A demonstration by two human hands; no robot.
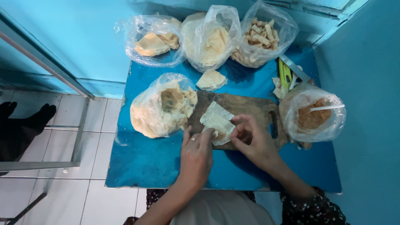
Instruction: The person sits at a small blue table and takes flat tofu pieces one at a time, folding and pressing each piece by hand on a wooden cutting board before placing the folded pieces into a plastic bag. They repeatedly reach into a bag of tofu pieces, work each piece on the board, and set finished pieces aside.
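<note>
Both hands work at the frame's centre: the left hand (196, 154) presses its fingers down on a pale folded wrapper sheet (217, 123), while the right hand (252, 141) pinches the sheet's right edge, on a dark wooden cutting board (250, 109). Left of the board a clear plastic bag (160, 108) bulges with pale sheets. Along the top, three open bags (210, 39) hold folded sheets and fried rolled pieces, and at right a bag (314, 114) holds brown crumbly filling with a white spoon.
</note>
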